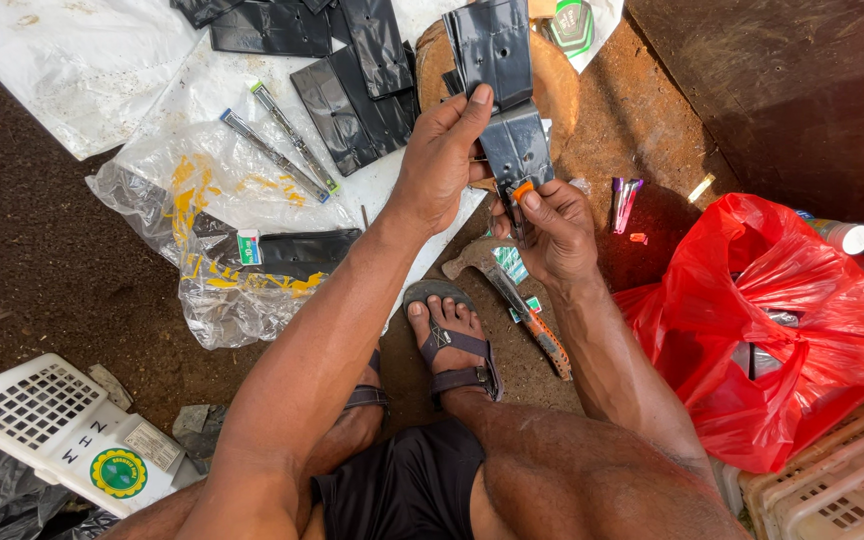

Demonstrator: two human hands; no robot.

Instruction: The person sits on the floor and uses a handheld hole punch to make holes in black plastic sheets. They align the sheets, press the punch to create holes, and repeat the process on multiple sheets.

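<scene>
Black plastic strip [504, 95] held above wood stump [552, 80], long axis running away from body. Left hand [439, 160] pinching its left edge, thumb on top. Right hand [552, 228] nearer its lower end, fingers closed around small orange-tipped tool [520, 190] touching strip.

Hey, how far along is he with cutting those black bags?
Done, apparently: several black bags lie flat on the white sheet. In hand: the left hand holds up a black strip over the stump, while the right hand works its lower end with an orange-tipped tool. Left: can't tell; a folded black bundle sits on clear plastic.
</scene>
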